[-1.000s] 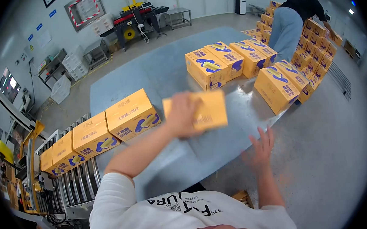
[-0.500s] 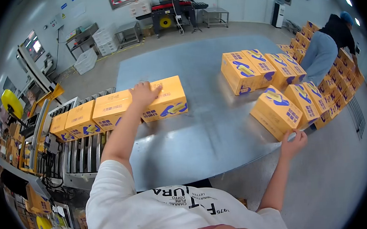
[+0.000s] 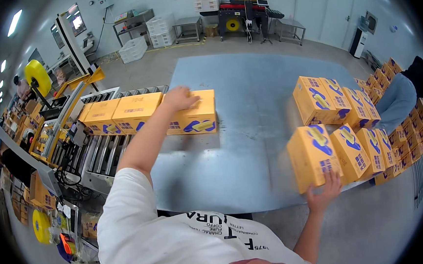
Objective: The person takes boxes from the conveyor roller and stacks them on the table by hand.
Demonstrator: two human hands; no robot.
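My left hand [image 3: 181,98] lies on top of the front yellow carton [image 3: 193,119], fingers spread and slightly blurred. That carton sits on the metal table at the end of a row; behind it, another yellow carton [image 3: 138,110] rests by the roller conveyor. At the right, my right hand [image 3: 325,192] has its fingers laid against the lower face of a blurred yellow carton [image 3: 302,162], with the thumb apart. Close beside this one stands a slightly tilted yellow carton [image 3: 351,152], and further cartons continue the row to the right.
The metal table [image 3: 244,178] spans the middle. A roller conveyor [image 3: 106,155] with a yellow-framed machine lies left. Another group of cartons [image 3: 312,100] stands at the table's far right. Beyond it, a person [image 3: 395,97] bends near stacked cartons [image 3: 411,142].
The view has turned left. My right hand has shifted from the nearest right carton's corner onto its face, and that carton has swung into line with its neighbours. My left hand stays on its carton.
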